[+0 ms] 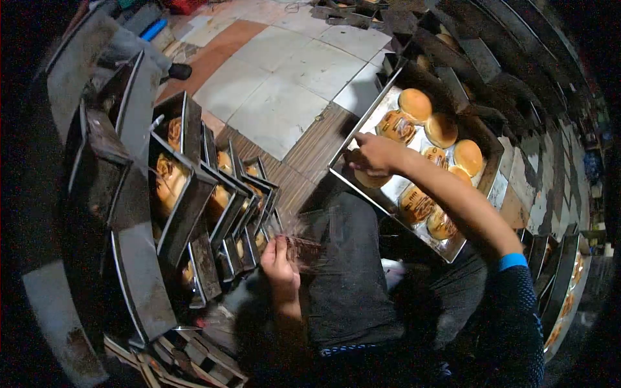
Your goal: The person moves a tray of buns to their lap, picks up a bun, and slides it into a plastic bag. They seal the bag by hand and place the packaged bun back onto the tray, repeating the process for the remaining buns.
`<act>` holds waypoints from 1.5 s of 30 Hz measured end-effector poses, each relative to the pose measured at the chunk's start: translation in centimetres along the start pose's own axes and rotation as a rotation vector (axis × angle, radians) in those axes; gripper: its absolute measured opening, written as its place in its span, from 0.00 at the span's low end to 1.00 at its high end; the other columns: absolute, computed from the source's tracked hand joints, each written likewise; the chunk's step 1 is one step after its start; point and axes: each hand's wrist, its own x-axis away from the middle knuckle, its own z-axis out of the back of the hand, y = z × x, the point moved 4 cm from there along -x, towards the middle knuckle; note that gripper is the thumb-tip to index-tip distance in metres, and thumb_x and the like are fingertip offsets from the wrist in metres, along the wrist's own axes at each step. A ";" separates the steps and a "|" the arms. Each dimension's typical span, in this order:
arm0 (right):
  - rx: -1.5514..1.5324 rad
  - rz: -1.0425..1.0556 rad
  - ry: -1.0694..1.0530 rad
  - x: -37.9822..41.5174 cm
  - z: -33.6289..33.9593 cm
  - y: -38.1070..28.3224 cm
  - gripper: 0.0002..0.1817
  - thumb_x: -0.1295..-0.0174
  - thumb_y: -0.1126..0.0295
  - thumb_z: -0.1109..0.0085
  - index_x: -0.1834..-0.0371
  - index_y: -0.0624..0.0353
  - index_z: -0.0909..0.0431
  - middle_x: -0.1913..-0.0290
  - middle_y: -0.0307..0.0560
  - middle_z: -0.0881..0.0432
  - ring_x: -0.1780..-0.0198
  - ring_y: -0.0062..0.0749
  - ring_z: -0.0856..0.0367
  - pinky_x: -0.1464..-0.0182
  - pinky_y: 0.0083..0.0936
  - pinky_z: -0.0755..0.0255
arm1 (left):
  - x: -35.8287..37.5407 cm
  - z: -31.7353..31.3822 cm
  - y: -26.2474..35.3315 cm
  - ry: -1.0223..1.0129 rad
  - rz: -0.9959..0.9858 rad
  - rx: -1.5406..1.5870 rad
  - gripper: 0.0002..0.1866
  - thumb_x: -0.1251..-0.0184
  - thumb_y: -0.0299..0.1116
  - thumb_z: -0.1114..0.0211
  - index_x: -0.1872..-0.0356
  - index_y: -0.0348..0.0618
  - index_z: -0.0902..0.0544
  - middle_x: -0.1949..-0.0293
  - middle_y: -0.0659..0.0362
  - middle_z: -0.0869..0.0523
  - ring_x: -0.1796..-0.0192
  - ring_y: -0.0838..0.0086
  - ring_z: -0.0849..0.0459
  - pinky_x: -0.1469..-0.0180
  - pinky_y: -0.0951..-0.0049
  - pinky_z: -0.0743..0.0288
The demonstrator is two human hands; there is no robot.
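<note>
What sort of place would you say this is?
Likely a bakery's packing area: golden buns, some in printed wrappers, lie in a tray, and metal tins hold more baked goods.

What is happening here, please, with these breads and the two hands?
A person's left hand holds a thin see-through wrapper with brown markings. The right hand reaches into a metal tray, over a bun near its corner; whether it grips the bun, I cannot tell. Other buns in the tray are in printed clear wrappers. On the left, more metal pans hold bread.
</note>
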 end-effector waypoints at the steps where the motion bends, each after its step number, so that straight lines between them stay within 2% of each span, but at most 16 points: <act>1: -0.086 -0.123 -0.019 1.0 -0.5 0.3 0.19 0.35 0.57 0.49 0.58 0.64 0.21 0.59 0.61 0.21 0.54 0.57 0.21 0.52 0.45 0.25 | -0.5 0.8 -0.4 0.012 0.008 0.011 0.08 0.28 0.28 0.43 0.60 0.33 0.21 0.67 0.61 0.18 0.65 0.78 0.20 0.63 0.79 0.26; 4: -0.275 -0.269 0.089 6.2 0.0 1.3 0.18 0.33 0.58 0.52 0.54 0.61 0.23 0.64 0.56 0.21 0.55 0.48 0.20 0.54 0.45 0.28 | -1.8 1.9 -1.4 -0.027 -0.056 -0.021 0.07 0.29 0.28 0.43 0.62 0.34 0.20 0.68 0.61 0.18 0.66 0.78 0.20 0.63 0.79 0.26; 8: -1.670 -0.885 0.612 15.1 -2.5 0.6 0.19 0.35 0.58 0.45 0.50 0.62 0.22 0.69 0.39 0.21 0.62 0.26 0.24 0.52 0.32 0.29 | -1.5 -1.1 -0.6 0.024 -0.060 -0.003 0.07 0.31 0.30 0.39 0.63 0.34 0.20 0.70 0.63 0.19 0.72 0.83 0.25 0.70 0.83 0.32; 11: -1.976 -0.645 0.597 17.8 -0.4 -8.5 0.23 0.40 0.64 0.37 0.44 0.63 0.25 0.59 0.40 0.17 0.54 0.23 0.21 0.48 0.26 0.28 | -0.9 -4.1 -1.0 0.018 -0.151 -0.256 0.08 0.33 0.30 0.36 0.64 0.34 0.19 0.71 0.64 0.19 0.74 0.85 0.27 0.72 0.85 0.35; 14: -1.693 -0.707 0.535 17.2 3.8 -15.7 0.24 0.43 0.72 0.34 0.43 0.67 0.27 0.51 0.48 0.17 0.50 0.26 0.19 0.45 0.25 0.27 | 1.6 -8.2 -1.4 -0.204 -0.362 -0.330 0.06 0.33 0.28 0.37 0.61 0.36 0.18 0.60 0.59 0.18 0.63 0.79 0.20 0.60 0.80 0.25; 16: -1.154 -0.649 0.811 18.1 5.4 -19.0 0.24 0.42 0.75 0.37 0.42 0.69 0.29 0.49 0.53 0.18 0.50 0.32 0.18 0.44 0.26 0.27 | 4.1 -11.0 0.9 -0.316 -0.501 -0.681 0.13 0.29 0.34 0.41 0.50 0.36 0.22 0.56 0.54 0.19 0.54 0.71 0.19 0.51 0.73 0.25; 18: -0.858 -0.301 0.842 18.2 7.6 -21.6 0.25 0.44 0.79 0.41 0.40 0.65 0.28 0.41 0.61 0.25 0.39 0.50 0.25 0.38 0.36 0.31 | 7.1 -14.1 1.6 -0.411 -0.027 0.191 0.29 0.27 0.53 0.50 0.37 0.40 0.32 0.44 0.50 0.23 0.41 0.56 0.24 0.40 0.56 0.28; 20: -0.633 -0.132 0.808 17.9 8.3 -23.6 0.29 0.48 0.80 0.40 0.38 0.62 0.29 0.32 0.61 0.36 0.32 0.58 0.36 0.34 0.43 0.36 | 8.7 -16.2 3.8 -0.684 0.058 0.354 0.37 0.30 0.63 0.58 0.31 0.46 0.41 0.40 0.47 0.26 0.39 0.46 0.27 0.39 0.47 0.31; 22: -0.544 -0.072 0.841 18.3 9.0 -24.1 0.30 0.49 0.79 0.40 0.38 0.62 0.30 0.30 0.62 0.41 0.30 0.61 0.40 0.32 0.45 0.39 | 10.9 -18.1 6.5 -0.607 -0.027 0.452 0.35 0.32 0.59 0.51 0.31 0.49 0.40 0.39 0.44 0.29 0.38 0.43 0.29 0.40 0.44 0.31; 24: -0.442 -0.016 0.865 18.7 10.1 -24.7 0.32 0.50 0.79 0.39 0.37 0.62 0.30 0.27 0.62 0.46 0.29 0.64 0.44 0.31 0.47 0.42 | 12.8 -18.9 6.0 -0.882 -0.145 0.319 0.36 0.35 0.54 0.48 0.31 0.46 0.42 0.38 0.41 0.30 0.37 0.45 0.30 0.39 0.45 0.31; 26: -0.333 -0.203 0.876 19.0 11.2 -24.8 0.31 0.49 0.75 0.39 0.37 0.62 0.31 0.28 0.66 0.46 0.29 0.65 0.44 0.31 0.48 0.42 | 14.4 -18.0 3.4 -0.625 -0.162 0.071 0.38 0.39 0.49 0.47 0.30 0.39 0.44 0.37 0.40 0.31 0.37 0.48 0.28 0.40 0.49 0.28; 32: -0.489 -0.144 0.817 21.2 9.8 -25.6 0.23 0.46 0.75 0.39 0.43 0.62 0.27 0.40 0.63 0.29 0.39 0.55 0.28 0.39 0.42 0.30 | 11.6 -17.0 5.2 -0.678 0.190 0.439 0.35 0.34 0.57 0.53 0.35 0.40 0.35 0.38 0.46 0.28 0.39 0.49 0.26 0.40 0.49 0.28; 34: -0.843 0.030 0.253 21.7 8.2 -25.5 0.18 0.46 0.77 0.38 0.49 0.61 0.22 0.54 0.55 0.20 0.54 0.46 0.18 0.51 0.37 0.23 | 12.0 -17.0 5.6 -0.667 0.179 0.438 0.34 0.33 0.56 0.53 0.34 0.41 0.35 0.37 0.47 0.28 0.37 0.50 0.27 0.38 0.49 0.30; 36: -0.949 -0.004 0.678 21.7 9.4 -24.5 0.13 0.47 0.74 0.36 0.57 0.62 0.21 0.65 0.53 0.19 0.62 0.47 0.19 0.59 0.36 0.24 | 13.2 -17.9 4.8 -0.561 0.158 0.419 0.32 0.33 0.52 0.50 0.36 0.38 0.35 0.41 0.49 0.25 0.43 0.57 0.22 0.40 0.55 0.27; 40: -0.855 0.046 0.678 20.3 10.1 -24.6 0.08 0.45 0.72 0.38 0.67 0.65 0.25 0.68 0.55 0.22 0.64 0.52 0.21 0.60 0.39 0.26 | 12.9 -17.8 3.0 -0.545 0.237 0.041 0.27 0.34 0.47 0.47 0.41 0.37 0.29 0.47 0.50 0.20 0.45 0.60 0.20 0.41 0.58 0.26; 45: -1.292 0.695 0.136 23.5 10.9 -25.7 0.06 0.44 0.75 0.43 0.70 0.67 0.27 0.69 0.56 0.25 0.63 0.53 0.23 0.61 0.42 0.29 | 9.5 -15.4 4.8 -0.676 0.491 0.343 0.35 0.37 0.55 0.51 0.38 0.38 0.31 0.43 0.44 0.23 0.48 0.51 0.20 0.52 0.50 0.22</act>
